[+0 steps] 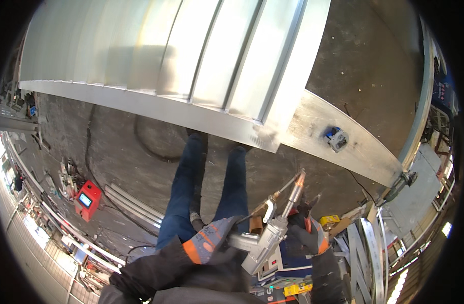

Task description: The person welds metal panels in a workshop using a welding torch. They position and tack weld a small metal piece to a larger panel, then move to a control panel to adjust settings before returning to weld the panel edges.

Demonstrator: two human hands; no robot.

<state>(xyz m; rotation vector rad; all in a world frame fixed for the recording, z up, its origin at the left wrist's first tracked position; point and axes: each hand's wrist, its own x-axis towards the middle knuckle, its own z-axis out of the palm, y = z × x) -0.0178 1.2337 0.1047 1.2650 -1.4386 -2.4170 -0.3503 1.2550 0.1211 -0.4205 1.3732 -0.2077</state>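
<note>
My left hand (211, 239), in a grey work glove with an orange cuff, is closed at the handle end of a silver welding gun (269, 242). The gun tilts up and to the right, ending in a copper-coloured nozzle, with a thin wire-feed tube running alongside. My right hand (307, 234), in a dark glove with an orange cuff, is just right of the gun's body. Its fingers are dark and partly hidden, so their grip is unclear. Ahead lies a large ribbed metal panel (110, 99), its near edge beyond my feet.
A flat metal bar (361, 152) extends right from the panel, with a grey-and-blue clamp-like device (336, 139) on it. At left stand a red box with a screen (87, 200) and several metal strips (133, 202). Dark cables (88, 137) cross the floor. Metal offcuts (366, 253) stand at lower right.
</note>
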